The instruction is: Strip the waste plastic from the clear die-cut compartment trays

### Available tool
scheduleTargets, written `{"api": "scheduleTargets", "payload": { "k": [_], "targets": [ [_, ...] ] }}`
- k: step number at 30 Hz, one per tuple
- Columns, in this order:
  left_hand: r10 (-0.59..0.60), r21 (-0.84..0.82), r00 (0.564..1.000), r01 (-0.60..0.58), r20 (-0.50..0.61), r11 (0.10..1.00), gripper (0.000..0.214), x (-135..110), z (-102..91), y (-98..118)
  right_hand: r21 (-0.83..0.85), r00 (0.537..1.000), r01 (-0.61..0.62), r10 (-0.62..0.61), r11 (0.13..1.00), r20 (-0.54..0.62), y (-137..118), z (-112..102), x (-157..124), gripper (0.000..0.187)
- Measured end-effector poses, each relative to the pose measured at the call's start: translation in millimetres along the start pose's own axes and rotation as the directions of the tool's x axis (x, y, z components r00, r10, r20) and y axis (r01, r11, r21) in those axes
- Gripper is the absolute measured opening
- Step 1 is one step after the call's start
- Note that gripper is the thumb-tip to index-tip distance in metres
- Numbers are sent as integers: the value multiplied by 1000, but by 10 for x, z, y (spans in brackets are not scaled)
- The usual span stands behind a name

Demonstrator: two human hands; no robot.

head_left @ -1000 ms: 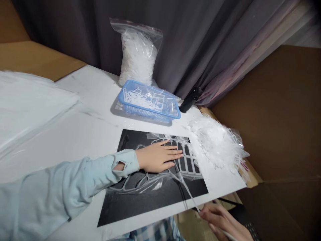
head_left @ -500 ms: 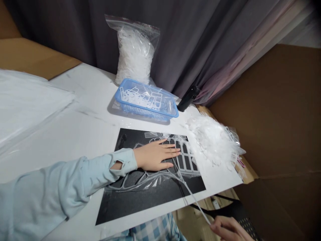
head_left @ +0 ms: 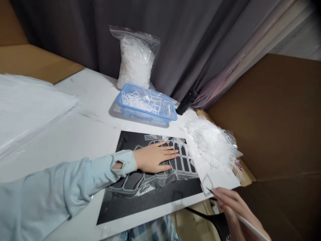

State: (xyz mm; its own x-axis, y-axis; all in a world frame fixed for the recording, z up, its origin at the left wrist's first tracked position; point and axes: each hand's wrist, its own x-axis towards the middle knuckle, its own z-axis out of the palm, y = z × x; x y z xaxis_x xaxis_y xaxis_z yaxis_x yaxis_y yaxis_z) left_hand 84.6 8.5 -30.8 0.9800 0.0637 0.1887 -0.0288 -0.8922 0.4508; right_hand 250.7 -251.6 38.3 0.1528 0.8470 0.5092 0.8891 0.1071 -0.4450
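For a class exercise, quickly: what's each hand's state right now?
Left hand: open, flat on clear plastic.
Right hand: closed, holding a slim white tool.

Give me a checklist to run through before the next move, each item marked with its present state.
1. Left hand pressed on the clear plastic sheet: ok, palm down with fingers spread.
2. Sheet lying on the black mat: ok.
3. Sheet fully in sight: not ok, the left hand and its sleeve cover part of it.
4. Right hand gripping the white tool: ok, dark tip pointing toward the mat.
5. Thin outlined piece held by that tip: cannot tell, the contact is too small to make out.
6. Blue basket upright beyond the mat: ok, with white pieces inside.
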Motion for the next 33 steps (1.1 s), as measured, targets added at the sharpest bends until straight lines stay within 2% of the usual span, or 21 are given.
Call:
{"api": "scheduleTargets", "payload": {
  "k": [1, 4, 6, 8, 12, 16, 19, 22, 25, 29, 33],
  "targets": [
    [2, 0, 1000, -2, -4, 1000, 57, -3, 3, -1, 34, 1000, 20, -19, 999, -14, -28, 93, 106, 29],
    [8, -5, 1000, -8, -17, 1000, 58, -9, 16, -5, 127, 994, 58, -69, 990, 82, -93, 344, 384, 31],
    [1, -7, 1000, -1, -25, 1000, 58, -11, 28, -8, 148, 981, 58, -84, 987, 176, -93, 451, 498, 29],
    [-8, -10, 999, 7, -38, 1000, 57, -12, 39, -9, 147, 977, 42, -71, 988, 200, -41, 504, 545, 27],
    [-1, -10, 999, 1, -46, 1000, 57, -17, 46, -9, 141, 989, -66, 46, 988, 139, 164, 538, 505, 24],
    [-7, -13, 1000, 7, -28, 1000, 54, -32, 19, 1, 159, 969, -186, 154, 970, 193, 327, 609, 417, 24],
    [53, -9, 995, -53, -84, 999, 48, -45, -18, 17, 175, 966, -188, 149, 967, 211, 380, 675, 367, 24],
    [205, 54, 963, -199, -174, 979, 34, -46, -51, 35, 189, 966, -176, 133, 966, 223, 406, 704, 336, 24],
    [308, 125, 934, -289, -181, 949, 28, -37, -60, 43, 199, 962, -179, 129, 964, 241, 422, 702, 320, 24],
    [331, 142, 928, -309, -173, 940, 27, -33, -43, 41, 201, 960, -168, 115, 965, 254, 443, 699, 314, 22],
    [288, 112, 944, -272, -160, 956, 29, -35, -31, 47, 211, 963, -127, 70, 969, 259, 451, 705, 322, 22]
  ]
}}
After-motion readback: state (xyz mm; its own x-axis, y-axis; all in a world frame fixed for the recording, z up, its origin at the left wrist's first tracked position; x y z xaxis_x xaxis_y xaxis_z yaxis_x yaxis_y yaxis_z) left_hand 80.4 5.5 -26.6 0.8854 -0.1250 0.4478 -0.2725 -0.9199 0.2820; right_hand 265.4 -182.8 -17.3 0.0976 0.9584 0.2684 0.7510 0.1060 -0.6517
